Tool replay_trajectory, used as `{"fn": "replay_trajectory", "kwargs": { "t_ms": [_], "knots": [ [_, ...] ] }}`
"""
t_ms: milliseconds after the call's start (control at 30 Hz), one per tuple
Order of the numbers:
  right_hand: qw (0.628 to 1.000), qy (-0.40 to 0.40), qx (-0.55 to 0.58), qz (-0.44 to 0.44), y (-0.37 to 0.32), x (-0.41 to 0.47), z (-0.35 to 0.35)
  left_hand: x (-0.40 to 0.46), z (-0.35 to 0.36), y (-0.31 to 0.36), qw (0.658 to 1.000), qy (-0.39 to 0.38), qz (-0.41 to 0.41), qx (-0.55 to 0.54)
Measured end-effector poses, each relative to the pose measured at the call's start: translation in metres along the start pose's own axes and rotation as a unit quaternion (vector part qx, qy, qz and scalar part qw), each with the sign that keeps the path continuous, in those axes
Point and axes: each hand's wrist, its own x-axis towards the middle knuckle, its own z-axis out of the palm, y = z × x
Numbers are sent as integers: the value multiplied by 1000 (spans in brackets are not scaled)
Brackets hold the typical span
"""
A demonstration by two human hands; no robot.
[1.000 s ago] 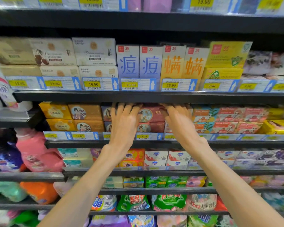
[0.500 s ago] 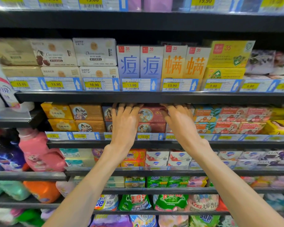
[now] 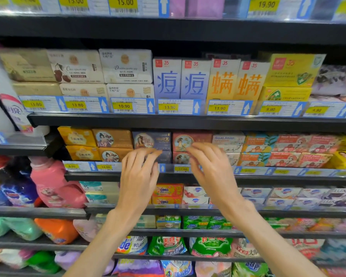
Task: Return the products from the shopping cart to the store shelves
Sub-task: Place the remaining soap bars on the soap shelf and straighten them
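In front of the soap shelf [image 3: 112,177], both hands have pulled back from the boxes they were touching a moment ago. The left hand [image 3: 140,176] and right hand [image 3: 212,172] now hang in the air with loose, spread fingers, holding nothing. The dark blue soap box [image 3: 152,139] and the red soap box [image 3: 192,139] lie flat side by side, long sides running left to right, fronts facing out.

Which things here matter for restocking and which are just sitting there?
In play: left hand, right hand, both empty; navy soap boxes, maroon soap boxes.
Bystanders: goat soap boxes, pink detergent bottle, OMO bars.
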Motion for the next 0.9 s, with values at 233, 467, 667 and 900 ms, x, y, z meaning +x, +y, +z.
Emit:
{"fn": "replay_trajectory", "kwargs": {
  "t_ms": [233,467,667,900],
  "knots": [
    [995,-78,-1,58,-44,-14,47,-17,-4,-37,997,-65,22,-26],
    [990,-113,-11,79,-79,-7,70,-11,1,-65,992,-104,56,-53],
    [991,-112,-35,70,-84,-12,74,-10,4,-68,990,-112,55,-58],
    [990,-116,-13,85,-83,-11,71,-9,0,-68,990,-112,45,-77]
  ]
}}
